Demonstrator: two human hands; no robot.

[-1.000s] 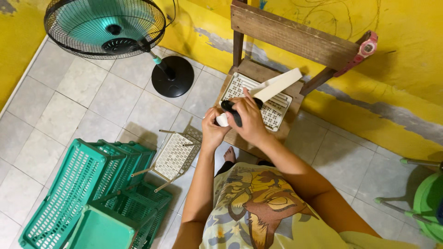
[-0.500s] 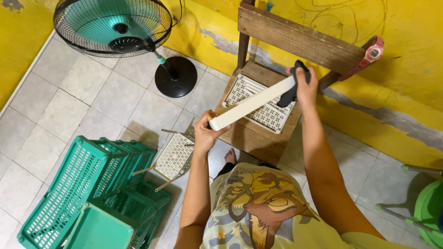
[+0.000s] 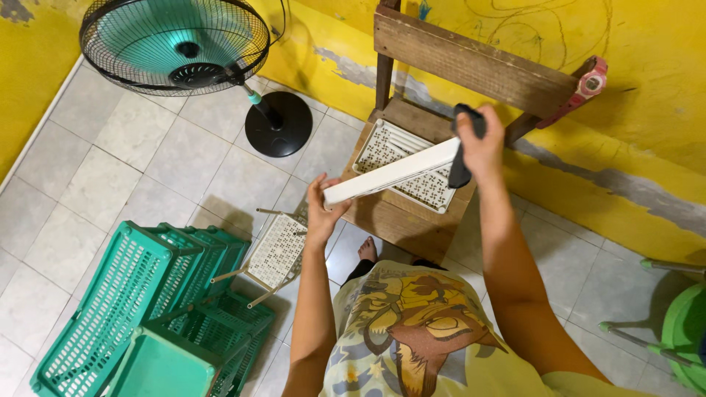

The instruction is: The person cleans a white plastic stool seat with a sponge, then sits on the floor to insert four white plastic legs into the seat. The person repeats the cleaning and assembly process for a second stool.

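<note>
Yellow walls and a tiled floor [image 3: 110, 169] are surrounding a wooden chair [image 3: 412, 213] carrying a white tray [image 3: 401, 165]. At far left a fan [image 3: 176, 44] is standing; green baskets [image 3: 140, 309] are lying near left. A white board [image 3: 390, 173] is hovering above the tray, the left hand [image 3: 323, 209] clasping its near-left end. The right hand [image 3: 482, 143] is grasping a black tool [image 3: 463, 143] against its far-right end.
</note>
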